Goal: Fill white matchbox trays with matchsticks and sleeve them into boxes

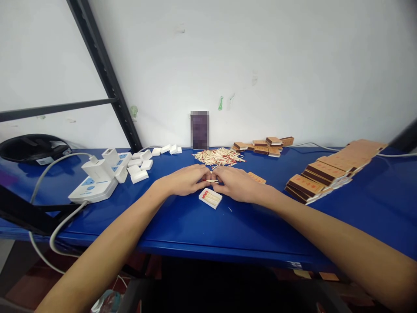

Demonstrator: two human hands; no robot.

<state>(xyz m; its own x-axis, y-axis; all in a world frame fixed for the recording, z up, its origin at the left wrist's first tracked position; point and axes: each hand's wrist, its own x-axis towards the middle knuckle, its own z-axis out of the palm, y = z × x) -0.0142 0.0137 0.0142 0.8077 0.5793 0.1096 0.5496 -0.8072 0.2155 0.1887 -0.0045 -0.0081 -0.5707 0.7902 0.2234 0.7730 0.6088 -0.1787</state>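
Note:
My left hand (193,179) and my right hand (233,182) meet at the middle of the blue table, fingertips almost touching. Between them are a few matches (212,181), pinched by the fingers of both hands. Just below lies a white matchbox tray (215,206) with several red-tipped matches in it, their heads toward the left. Behind my hands spreads a loose pile of matches (221,155). A flat brown matchbox sleeve (257,177) rests beside my right hand, partly hidden by it.
White empty matchbox trays (139,175) lie at the left, near a power strip (94,189) with a cable. Brown matchboxes (260,147) are scattered at the back, and a long row of matchboxes (332,167) stands on the right. A dark pixelated rectangle (200,130) leans against the wall.

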